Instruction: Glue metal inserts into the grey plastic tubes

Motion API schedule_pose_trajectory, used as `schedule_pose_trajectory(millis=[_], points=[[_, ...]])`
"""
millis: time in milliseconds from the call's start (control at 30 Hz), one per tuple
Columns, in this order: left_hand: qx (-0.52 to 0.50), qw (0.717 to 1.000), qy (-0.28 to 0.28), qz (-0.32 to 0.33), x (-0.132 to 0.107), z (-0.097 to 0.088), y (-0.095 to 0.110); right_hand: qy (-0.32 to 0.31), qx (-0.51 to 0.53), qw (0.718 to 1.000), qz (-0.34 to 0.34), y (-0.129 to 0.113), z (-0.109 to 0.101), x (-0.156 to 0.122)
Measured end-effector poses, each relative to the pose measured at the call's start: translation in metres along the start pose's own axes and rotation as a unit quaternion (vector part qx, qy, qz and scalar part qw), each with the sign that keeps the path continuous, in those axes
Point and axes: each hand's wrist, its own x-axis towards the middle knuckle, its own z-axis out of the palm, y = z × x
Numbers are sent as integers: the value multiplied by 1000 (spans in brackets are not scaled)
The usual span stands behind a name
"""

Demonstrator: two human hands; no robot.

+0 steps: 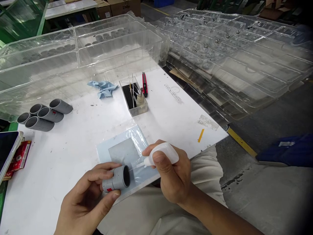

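Note:
My left hand [85, 199] is closed around a short grey plastic tube [116, 179] with a red mark, its dark open end turned toward the right. My right hand [172, 176] grips a small white squeeze bottle [162, 153] whose thin needle tip points into the tube's opening. Both hands are at the near edge of the white table [73, 153], over a pale blue sheet under clear film [127, 148].
Several grey tubes [44, 115] lie at the left. A clear box with needles and a small bottle [135, 97], a red cutter [144, 84] and a blue cloth [104, 88] sit farther back. Clear plastic trays [80, 55] stack behind and to the right. A phone [7, 150] lies at the far left.

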Motion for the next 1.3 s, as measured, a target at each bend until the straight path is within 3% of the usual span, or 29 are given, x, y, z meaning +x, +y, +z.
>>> schedule_pose_trajectory(millis=[267, 533, 633, 800, 1000, 1300], points=[[-2, 1000, -5, 0, 1, 0, 0, -39, 16, 999, 21, 6, -7, -5], [7, 995, 72, -73, -5, 8, 11, 4, 77, 996, 44, 10, -11, -9], [-3, 991, 85, -105, -4, 9, 12, 26, 80, 996, 24, 9, -10, -11], [59, 990, 87, -92, -4, 10, 13, 47, 24, 997, -53, 9, -7, -16], [66, 979, 79, -175, -7, 7, 13, 17, 1, 995, -96, 7, 0, -11], [11, 988, 90, -122, -5, 9, 10, 26, -4, 999, -42, 6, 1, -6]])
